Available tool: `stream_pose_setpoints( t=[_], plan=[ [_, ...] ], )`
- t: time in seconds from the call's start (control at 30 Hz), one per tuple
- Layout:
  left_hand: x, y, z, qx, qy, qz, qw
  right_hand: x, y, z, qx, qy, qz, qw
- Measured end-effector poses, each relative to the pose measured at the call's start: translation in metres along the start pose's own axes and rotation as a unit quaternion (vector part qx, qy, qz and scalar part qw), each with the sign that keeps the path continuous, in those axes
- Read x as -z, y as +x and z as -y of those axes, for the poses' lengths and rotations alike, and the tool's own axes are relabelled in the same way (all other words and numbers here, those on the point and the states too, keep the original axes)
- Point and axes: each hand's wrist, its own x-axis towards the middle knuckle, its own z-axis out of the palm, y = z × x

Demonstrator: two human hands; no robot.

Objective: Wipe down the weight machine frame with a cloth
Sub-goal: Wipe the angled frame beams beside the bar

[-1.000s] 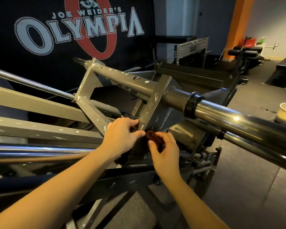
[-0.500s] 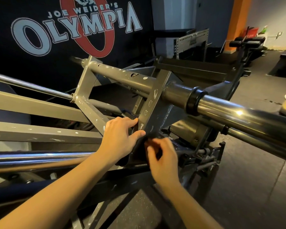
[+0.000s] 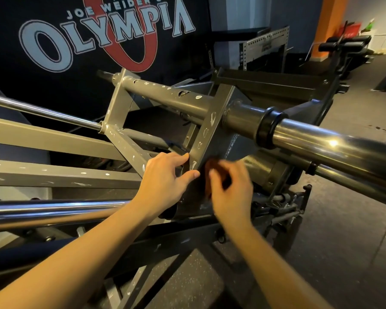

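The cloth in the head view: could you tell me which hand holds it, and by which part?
The right hand holds the reddish-brown cloth bunched under its fingers against the frame's upright plate; motion blur hides the exact part gripped.

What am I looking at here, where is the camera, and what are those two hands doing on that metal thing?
There is no robot: the camera sits on a person's head and looks down at their own arms. The grey bars are the weight machine frame in a gym, with shiny steel bars crossing it. The left hand grips the edge of a slanted grey plate. The right hand holds a reddish-brown cloth against the dark metal beside that plate; it is blurred. Behind hangs an Olympia banner.
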Motion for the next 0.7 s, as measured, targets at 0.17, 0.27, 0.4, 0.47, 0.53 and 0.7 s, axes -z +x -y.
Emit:
stream_pose_setpoints(
  t=[0.17,0.27,0.4,0.47,0.53,0.7],
  plan=[
    [-0.002,0.001,0.006,0.001,-0.008,0.007,1.000,-0.006,0.029,0.011,-0.033,0.060,-0.101,0.993],
    [-0.004,0.002,0.007,-0.003,-0.011,-0.001,1.000,-0.018,-0.041,-0.006,-0.030,0.047,0.022,0.998],
    [-0.004,0.001,0.006,-0.009,-0.007,-0.005,1.000,-0.010,-0.031,-0.008,0.011,0.017,0.042,0.999],
    [-0.005,0.002,0.005,-0.008,-0.006,-0.003,1.000,-0.004,0.015,0.003,0.007,0.014,-0.043,0.999],
    [-0.004,0.001,0.005,-0.002,-0.006,-0.006,1.000,0.000,0.045,0.012,-0.029,0.059,-0.110,0.992],
    [-0.003,0.001,0.007,-0.018,-0.011,-0.008,1.000,-0.019,-0.031,-0.002,-0.022,0.060,0.003,0.998]
  ],
)
